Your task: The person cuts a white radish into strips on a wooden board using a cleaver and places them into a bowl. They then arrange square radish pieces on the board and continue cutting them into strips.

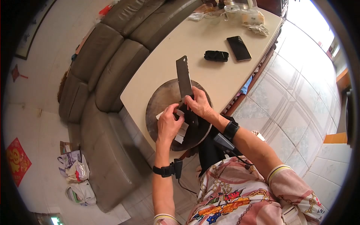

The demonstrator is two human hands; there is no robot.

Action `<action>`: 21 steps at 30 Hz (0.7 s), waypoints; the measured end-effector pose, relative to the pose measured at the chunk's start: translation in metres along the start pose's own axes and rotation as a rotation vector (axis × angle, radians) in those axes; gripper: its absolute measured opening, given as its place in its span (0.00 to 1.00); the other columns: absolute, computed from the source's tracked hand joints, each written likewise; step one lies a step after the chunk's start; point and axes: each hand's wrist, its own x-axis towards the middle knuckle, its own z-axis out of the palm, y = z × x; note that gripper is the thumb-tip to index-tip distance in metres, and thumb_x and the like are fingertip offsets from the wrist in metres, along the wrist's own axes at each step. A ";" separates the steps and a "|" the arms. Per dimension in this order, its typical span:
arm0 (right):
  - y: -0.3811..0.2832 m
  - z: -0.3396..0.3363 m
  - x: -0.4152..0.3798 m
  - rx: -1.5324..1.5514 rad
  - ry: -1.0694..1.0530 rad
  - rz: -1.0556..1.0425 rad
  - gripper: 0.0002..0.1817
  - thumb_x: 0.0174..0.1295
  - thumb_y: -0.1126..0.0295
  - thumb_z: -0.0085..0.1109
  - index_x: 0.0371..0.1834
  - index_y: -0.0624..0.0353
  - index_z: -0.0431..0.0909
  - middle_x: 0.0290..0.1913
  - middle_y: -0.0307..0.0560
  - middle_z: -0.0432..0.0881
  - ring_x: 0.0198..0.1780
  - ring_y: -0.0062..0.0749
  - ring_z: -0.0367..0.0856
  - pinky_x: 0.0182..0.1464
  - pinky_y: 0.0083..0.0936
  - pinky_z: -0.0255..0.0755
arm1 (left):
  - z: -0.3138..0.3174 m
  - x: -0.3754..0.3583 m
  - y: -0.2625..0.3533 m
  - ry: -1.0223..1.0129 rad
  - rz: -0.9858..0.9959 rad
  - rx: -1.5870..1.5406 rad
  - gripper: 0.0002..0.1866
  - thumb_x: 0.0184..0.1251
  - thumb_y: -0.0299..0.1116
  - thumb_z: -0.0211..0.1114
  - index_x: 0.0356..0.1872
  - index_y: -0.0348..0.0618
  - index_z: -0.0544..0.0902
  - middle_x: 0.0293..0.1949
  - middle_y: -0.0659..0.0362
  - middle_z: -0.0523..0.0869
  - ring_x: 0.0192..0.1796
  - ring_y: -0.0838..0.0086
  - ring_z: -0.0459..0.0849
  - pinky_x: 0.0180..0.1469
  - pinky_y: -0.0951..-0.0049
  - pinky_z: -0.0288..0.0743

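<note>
A cleaver (183, 75) with a dark blade stands out above my hands, its blade pointing to the far side of the table. My right hand (200, 105) is closed around the lower part of the cleaver. Close beside it, my left hand (170, 123) has its fingers bent together near the cleaver's lower end; what they pinch is too small to make out. Below both hands lies a round dark board (159, 98). White paper-like pieces (181, 134) lie on the board beside and under my left hand.
The board rests on a cream table (168, 48). Farther back are a black case (216, 56), a phone (239, 48), a glass pitcher (231, 13) and a tissue pack (252, 17). A leather sofa (112, 86) runs along the left. Bags (80, 170) lie beyond it.
</note>
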 end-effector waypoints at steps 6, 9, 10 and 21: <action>0.000 0.000 0.000 0.010 -0.022 0.028 0.07 0.58 0.75 0.51 0.36 0.68 0.71 0.22 0.43 0.76 0.19 0.24 0.75 0.22 0.22 0.71 | 0.017 -0.015 -0.002 0.027 0.105 -0.009 0.22 0.50 0.27 0.69 0.50 0.38 0.80 0.36 0.53 0.84 0.33 0.65 0.82 0.39 0.67 0.77; 0.002 0.000 0.000 0.007 -0.030 0.025 0.06 0.59 0.75 0.51 0.36 0.68 0.71 0.22 0.44 0.76 0.19 0.24 0.75 0.22 0.22 0.70 | 0.025 -0.019 -0.002 0.063 0.116 0.042 0.21 0.51 0.27 0.69 0.49 0.38 0.80 0.37 0.53 0.84 0.36 0.63 0.83 0.41 0.66 0.77; 0.001 0.000 0.000 0.013 -0.032 0.017 0.06 0.59 0.75 0.51 0.35 0.68 0.70 0.22 0.44 0.76 0.19 0.24 0.75 0.22 0.22 0.70 | 0.027 -0.021 0.000 0.097 0.098 0.037 0.21 0.51 0.27 0.69 0.49 0.38 0.80 0.38 0.52 0.84 0.38 0.62 0.83 0.42 0.65 0.77; -0.005 0.000 -0.001 0.018 -0.012 0.030 0.08 0.57 0.71 0.51 0.31 0.68 0.68 0.18 0.47 0.75 0.17 0.30 0.77 0.22 0.27 0.72 | 0.036 -0.038 0.003 0.203 0.044 -0.004 0.23 0.52 0.27 0.70 0.52 0.36 0.79 0.42 0.49 0.82 0.48 0.54 0.80 0.50 0.60 0.74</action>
